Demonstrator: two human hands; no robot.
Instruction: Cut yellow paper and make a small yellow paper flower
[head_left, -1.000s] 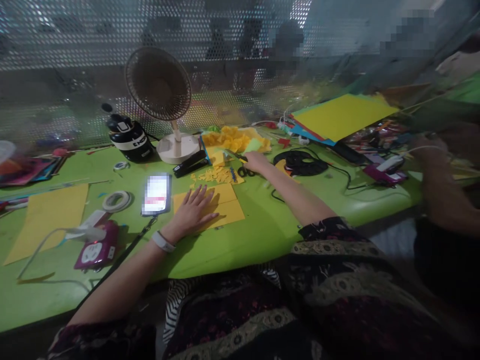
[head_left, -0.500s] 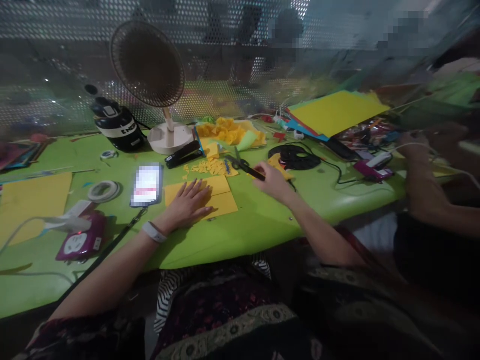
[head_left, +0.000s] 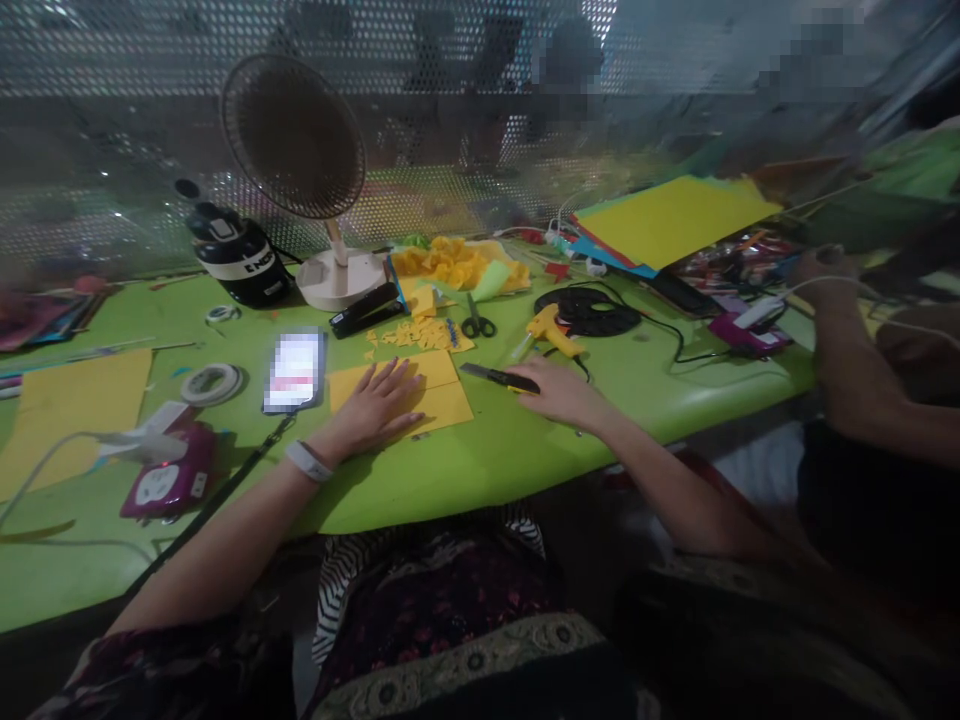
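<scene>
My left hand (head_left: 381, 400) lies flat, fingers spread, on a folded sheet of yellow paper (head_left: 448, 403). To the right of the paper, my right hand (head_left: 566, 392) is closed around the black handle of a utility knife (head_left: 501, 378). The blade points left toward the paper's right edge. Small cut yellow paper pieces (head_left: 420, 334) lie just behind the sheet. A pair of black scissors (head_left: 478, 322) rests beside them. Behind my right hand lies a yellow glue gun (head_left: 551, 325).
A phone (head_left: 292, 368), a tape roll (head_left: 212, 383) and a purple power socket (head_left: 169, 475) are to the left. A fan (head_left: 341, 275), black bottle (head_left: 240, 260) and stapler (head_left: 365, 310) stand behind. At right are coloured sheets (head_left: 675, 220) and another person's arm (head_left: 855, 350).
My right hand has moved slightly right and toward me with the utility knife, whose blade now shows clear of the scissors. The glue gun is less covered. My left hand stays in place.
</scene>
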